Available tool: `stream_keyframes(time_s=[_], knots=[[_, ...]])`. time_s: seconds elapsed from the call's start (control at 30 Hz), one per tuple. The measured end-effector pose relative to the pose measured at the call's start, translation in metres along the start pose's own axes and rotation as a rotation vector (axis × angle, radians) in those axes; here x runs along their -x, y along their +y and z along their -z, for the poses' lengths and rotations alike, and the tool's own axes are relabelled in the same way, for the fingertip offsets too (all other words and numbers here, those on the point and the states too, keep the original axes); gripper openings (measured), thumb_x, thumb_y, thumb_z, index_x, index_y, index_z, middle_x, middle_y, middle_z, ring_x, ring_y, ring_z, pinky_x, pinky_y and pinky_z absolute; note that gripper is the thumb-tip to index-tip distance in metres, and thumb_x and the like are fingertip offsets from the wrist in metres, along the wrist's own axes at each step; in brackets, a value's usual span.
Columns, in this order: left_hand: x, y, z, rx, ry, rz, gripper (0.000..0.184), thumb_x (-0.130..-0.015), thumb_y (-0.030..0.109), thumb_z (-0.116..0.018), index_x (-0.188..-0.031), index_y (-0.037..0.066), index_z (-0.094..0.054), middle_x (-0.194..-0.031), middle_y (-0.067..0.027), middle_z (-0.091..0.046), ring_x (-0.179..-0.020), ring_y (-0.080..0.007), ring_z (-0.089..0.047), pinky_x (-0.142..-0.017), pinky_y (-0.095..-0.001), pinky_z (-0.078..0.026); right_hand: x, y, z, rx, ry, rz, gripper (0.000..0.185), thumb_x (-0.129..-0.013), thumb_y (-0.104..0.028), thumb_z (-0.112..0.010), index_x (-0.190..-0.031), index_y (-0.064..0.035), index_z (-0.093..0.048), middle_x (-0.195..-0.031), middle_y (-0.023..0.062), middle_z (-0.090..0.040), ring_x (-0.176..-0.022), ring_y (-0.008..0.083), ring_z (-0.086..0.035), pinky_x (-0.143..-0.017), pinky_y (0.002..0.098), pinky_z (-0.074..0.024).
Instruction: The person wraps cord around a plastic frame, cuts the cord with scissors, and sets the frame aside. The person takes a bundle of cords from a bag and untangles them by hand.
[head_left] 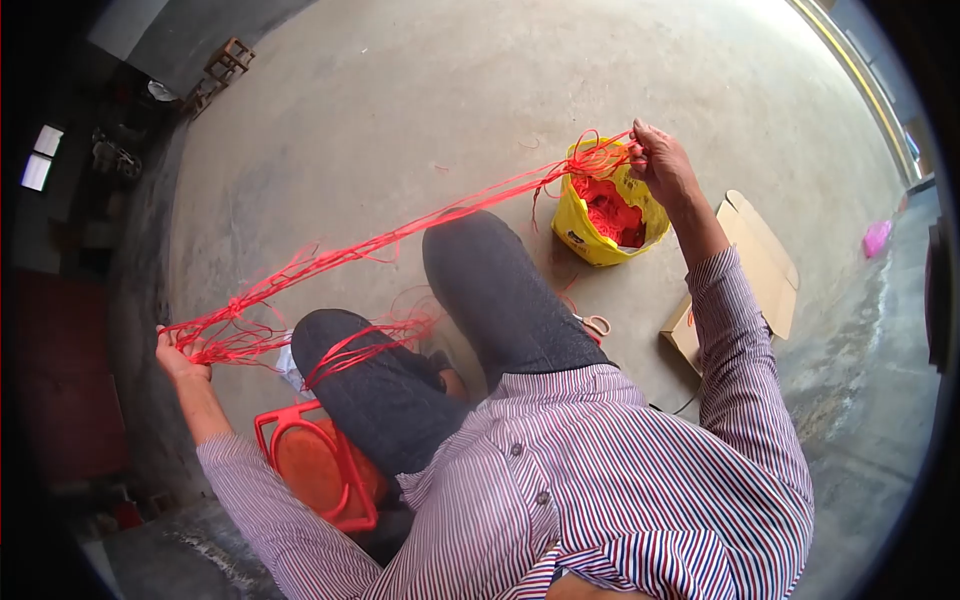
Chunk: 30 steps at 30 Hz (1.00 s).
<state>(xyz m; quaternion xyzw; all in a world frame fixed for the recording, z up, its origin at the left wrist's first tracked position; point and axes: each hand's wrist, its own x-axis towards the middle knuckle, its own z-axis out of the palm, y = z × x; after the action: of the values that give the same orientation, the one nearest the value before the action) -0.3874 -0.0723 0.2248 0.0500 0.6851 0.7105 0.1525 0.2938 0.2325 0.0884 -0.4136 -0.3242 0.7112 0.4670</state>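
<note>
A long bundle of red cord (400, 233) is stretched across my lap between my two hands. At the far left, my left hand (182, 358) is closed round one end, with loose strands trailing from it over my knee. Up at the right, my right hand (655, 160) grips the looped other end, its fingers pinched together. Just below and left of that hand stands a yellow bag (590, 240) with more red material (612, 212) heaped inside. A knot-like clump shows in the cord near my left hand.
An open cardboard box (750, 262) lies on the floor to my right, and scissors (597, 325) are beside my thigh. A red plastic stool or basket (345, 505) is at my left. A wooden stool (229, 60) stands far back; a pink bag (877, 238) lies right.
</note>
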Motion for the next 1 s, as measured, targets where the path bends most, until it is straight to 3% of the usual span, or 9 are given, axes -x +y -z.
stream_keyframes(time_s=[0.13, 0.17, 0.3, 0.4, 0.5, 0.67, 0.83, 0.93, 1.0], knots=[[-0.001, 0.018, 0.029, 0.006, -0.302, 0.009, 0.031, -0.102, 0.032, -0.045, -0.075, 0.016, -0.048, -0.065, 0.0025, -0.050, -0.058, -0.0124, -0.048, -0.049, -0.0304, -0.036, 0.003, -0.011, -0.006, -0.095, -0.061, 0.004, 0.021, -0.098, -0.028, -0.058, -0.087, -0.0110, -0.054, -0.068, -0.0024, -0.051, -0.051, 0.0056, -0.041, -0.047, 0.0198, -0.0338], [-0.003, 0.014, 0.028, 0.037, -0.110, -0.029, 0.035, -0.101, 0.034, -0.048, -0.071, 0.016, -0.045, -0.061, 0.0028, -0.047, -0.049, -0.0114, -0.041, -0.043, -0.0281, -0.030, 0.004, -0.017, -0.003, -0.116, -0.110, 0.007, 0.021, -0.098, -0.028, -0.058, -0.087, -0.0108, -0.054, -0.068, -0.0025, -0.051, -0.051, 0.0056, -0.041, -0.047, 0.0199, -0.0342], [0.006, 0.020, 0.043, 0.009, 0.023, -0.058, 0.036, -0.101, 0.033, -0.045, -0.070, 0.016, -0.044, -0.061, 0.0032, -0.045, -0.049, -0.0106, -0.038, -0.044, -0.0282, -0.028, 0.013, -0.022, -0.014, -0.117, -0.198, 0.051, 0.019, -0.097, -0.028, -0.060, -0.092, -0.0090, -0.058, -0.073, -0.0011, -0.059, -0.061, 0.0073, -0.053, -0.054, 0.0214, -0.0418], [-0.042, 0.021, 0.119, 0.031, -0.568, 0.091, 0.029, -0.101, 0.031, -0.044, -0.076, 0.017, -0.049, -0.067, 0.0021, -0.049, -0.063, -0.0130, -0.049, -0.055, -0.0334, -0.039, 0.024, -0.012, -0.053, 0.082, -0.131, 0.050, 0.035, -0.096, -0.031, -0.060, -0.118, -0.0043, -0.057, -0.103, 0.0060, -0.066, -0.090, 0.0124, -0.064, -0.073, 0.0263, -0.0486], [-0.006, 0.015, 0.085, -0.057, 0.096, -0.029, 0.023, -0.101, 0.029, -0.042, -0.085, 0.016, -0.053, -0.072, 0.0010, -0.053, -0.067, -0.0149, -0.054, -0.062, -0.0349, -0.047, 0.021, 0.023, -0.074, 0.340, -0.107, -0.015, 0.045, -0.098, -0.035, -0.056, -0.130, -0.0045, -0.053, -0.129, 0.0073, -0.059, -0.111, 0.0123, -0.058, -0.084, 0.0286, -0.0471], [-0.012, 0.023, 0.109, -0.090, 0.047, -0.016, 0.020, -0.101, 0.027, -0.042, -0.091, 0.015, -0.054, -0.077, 0.0003, -0.056, -0.072, -0.0164, -0.058, -0.066, -0.0371, -0.050, 0.015, 0.084, -0.097, 0.595, -0.419, -0.085, 0.024, -0.093, -0.028, -0.064, -0.102, -0.0058, -0.067, -0.096, 0.0007, -0.068, -0.084, 0.0078, -0.061, -0.074, 0.0263, -0.0480], [0.000, 0.038, 0.110, -0.069, 0.090, -0.063, 0.024, -0.101, 0.027, -0.043, -0.082, 0.015, -0.051, -0.071, 0.0013, -0.053, -0.067, -0.0150, -0.055, -0.064, -0.0358, -0.050, 0.027, 0.103, -0.125, 0.815, -0.470, 0.400, 0.025, -0.087, -0.020, -0.073, -0.103, -0.0021, -0.067, -0.092, 0.0040, -0.067, -0.084, 0.0152, -0.063, -0.075, 0.0280, -0.0498], [-0.009, 0.048, 0.125, -0.049, 0.096, -0.086, 0.028, -0.102, 0.027, -0.044, -0.076, 0.016, -0.047, -0.067, 0.0027, -0.049, -0.061, -0.0135, -0.051, -0.062, -0.0334, -0.049, 0.016, 0.122, -0.118, 1.086, -0.441, 0.399, 0.021, -0.087, -0.018, -0.072, -0.100, -0.0031, -0.066, -0.092, 0.0027, -0.067, -0.083, 0.0129, -0.062, -0.075, 0.0277, -0.0498], [-0.013, 0.049, 0.134, -0.027, 0.108, -0.105, 0.030, -0.102, 0.027, -0.045, -0.074, 0.017, -0.045, -0.064, 0.0038, -0.047, -0.058, -0.0126, -0.048, -0.060, -0.0317, -0.049, 0.010, 0.124, -0.114, 0.801, -0.471, 0.182, 0.016, -0.089, -0.017, -0.070, -0.095, -0.0038, -0.065, -0.093, 0.0019, -0.066, -0.082, 0.0119, -0.062, -0.074, 0.0276, -0.0503]])
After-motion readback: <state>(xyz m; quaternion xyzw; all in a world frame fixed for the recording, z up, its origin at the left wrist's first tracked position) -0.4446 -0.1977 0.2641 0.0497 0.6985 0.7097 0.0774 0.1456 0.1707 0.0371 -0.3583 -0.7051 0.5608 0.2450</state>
